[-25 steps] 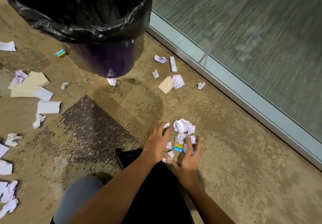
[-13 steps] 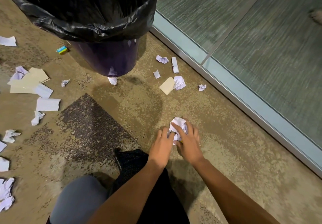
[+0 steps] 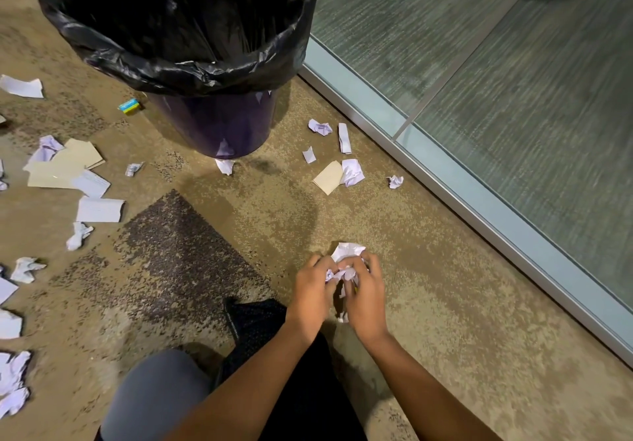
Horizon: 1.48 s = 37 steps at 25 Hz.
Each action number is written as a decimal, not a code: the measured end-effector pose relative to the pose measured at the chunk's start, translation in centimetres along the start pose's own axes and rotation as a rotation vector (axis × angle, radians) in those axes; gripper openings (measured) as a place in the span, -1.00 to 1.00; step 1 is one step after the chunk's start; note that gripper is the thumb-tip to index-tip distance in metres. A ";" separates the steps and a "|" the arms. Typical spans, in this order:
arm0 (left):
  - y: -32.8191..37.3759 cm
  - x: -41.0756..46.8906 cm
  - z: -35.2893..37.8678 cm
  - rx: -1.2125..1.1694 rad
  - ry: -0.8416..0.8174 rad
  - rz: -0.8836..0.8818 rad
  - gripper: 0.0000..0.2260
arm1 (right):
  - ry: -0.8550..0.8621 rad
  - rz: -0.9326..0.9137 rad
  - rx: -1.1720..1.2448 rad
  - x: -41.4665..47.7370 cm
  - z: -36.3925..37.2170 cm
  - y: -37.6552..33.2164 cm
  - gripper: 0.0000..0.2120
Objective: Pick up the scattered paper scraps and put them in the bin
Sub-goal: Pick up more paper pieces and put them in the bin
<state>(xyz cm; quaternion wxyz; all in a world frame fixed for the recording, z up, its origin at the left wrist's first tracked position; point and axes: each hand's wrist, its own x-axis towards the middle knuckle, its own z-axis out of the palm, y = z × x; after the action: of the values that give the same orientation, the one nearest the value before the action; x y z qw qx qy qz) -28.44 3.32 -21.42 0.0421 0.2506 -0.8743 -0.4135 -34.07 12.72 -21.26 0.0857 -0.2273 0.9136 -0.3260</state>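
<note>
My left hand (image 3: 313, 295) and my right hand (image 3: 366, 298) are cupped together low over the carpet, both closed around a bunch of crumpled white paper scraps (image 3: 347, 254) that sticks out above my fingers. One small scrap (image 3: 342, 318) shows under my palms. The bin (image 3: 219, 125), dark with a black liner (image 3: 178, 63), stands at the top centre, beyond my hands. More scraps lie near the bin's right side: a tan card (image 3: 328, 177) and white crumpled pieces (image 3: 352, 172). Many other scraps (image 3: 99, 210) are strewn at the left.
A glass wall with a metal base rail (image 3: 479, 207) runs diagonally along the right. A small blue and yellow packet (image 3: 129, 106) lies left of the bin. My knee (image 3: 154, 396) and dark clothing fill the bottom centre. A darker carpet patch (image 3: 181, 252) lies left of my hands.
My open hands closed in on the cluster of scraps and gathered them into one bunch. The blue and yellow item among them is now hidden in my hands.
</note>
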 end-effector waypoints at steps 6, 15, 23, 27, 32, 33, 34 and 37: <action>6.2 4.1 -10.8 -0.118 0.329 0.104 -0.84 | 0.204 -0.092 0.277 5.6 -5.4 -10.7 -0.71; 10.1 11.7 -29.4 0.149 0.697 0.103 -0.88 | 0.333 -0.409 0.490 16.8 -6.7 -29.1 -0.69; 5.7 13.8 -31.4 0.175 0.555 -0.011 -0.64 | 0.025 -0.253 0.258 20.6 -3.4 -30.5 -0.49; 4.7 11.9 -29.5 0.125 0.642 0.016 -0.72 | 0.254 -0.368 0.377 16.1 -5.0 -27.2 -0.61; 3.8 9.6 -26.1 0.092 0.703 0.111 -0.71 | 0.372 -0.210 0.344 9.0 -5.0 -18.3 -0.68; 3.8 9.0 -25.5 0.117 0.714 0.126 -0.69 | 0.369 -0.152 0.326 7.5 -4.7 -16.2 -0.69; 3.8 8.5 -25.1 0.150 0.732 0.150 -0.67 | 0.349 -0.089 0.302 6.0 -4.4 -14.0 -0.69; 4.3 6.8 -23.4 0.242 0.751 0.163 -0.66 | 0.276 0.063 0.165 1.7 -3.1 -7.8 -0.67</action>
<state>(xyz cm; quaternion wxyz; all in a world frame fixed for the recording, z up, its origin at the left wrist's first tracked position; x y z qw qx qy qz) -29.49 -14.07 -3.81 0.3613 0.3173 -0.8577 -0.1824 -33.71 8.30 -13.88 -0.0121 -0.1436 0.8936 -0.4250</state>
